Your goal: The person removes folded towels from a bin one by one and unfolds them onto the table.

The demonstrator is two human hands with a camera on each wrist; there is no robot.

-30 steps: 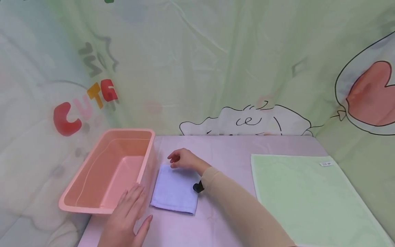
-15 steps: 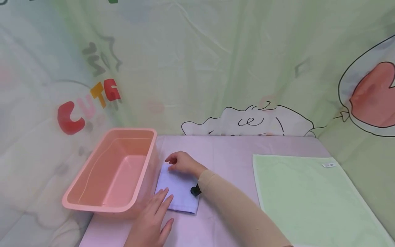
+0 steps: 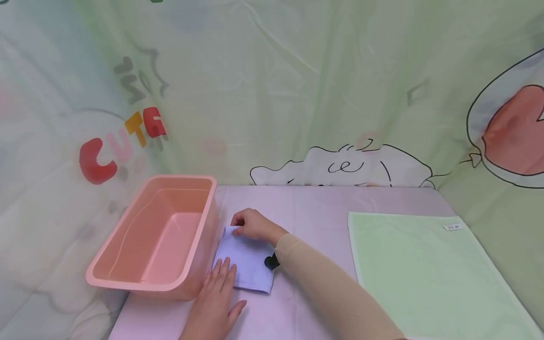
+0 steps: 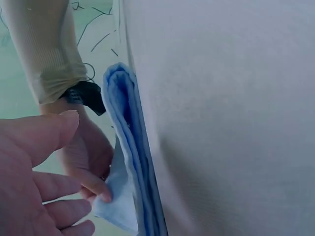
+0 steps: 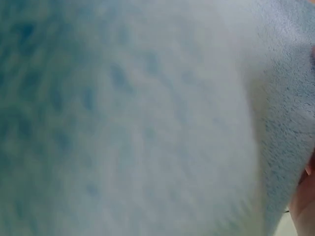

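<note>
The cloth [image 3: 251,265] is light blue (folded, with several layers); the right hand [image 3: 256,225] pinches its far edge, the left hand [image 3: 211,304] has fingers extended.

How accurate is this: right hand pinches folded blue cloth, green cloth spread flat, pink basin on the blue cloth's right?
One slip: the head view shows the pink basin left of the folded blue cloth. The rest stands: right hand pinches that cloth, green cloth spread flat.

A pink basin [image 3: 174,245] and, farther right, a flat green towel [image 3: 429,274] are being supported by a lilac tabletop [image 3: 320,217], which is being bordered by a printed curtain [image 3: 276,89].
</note>
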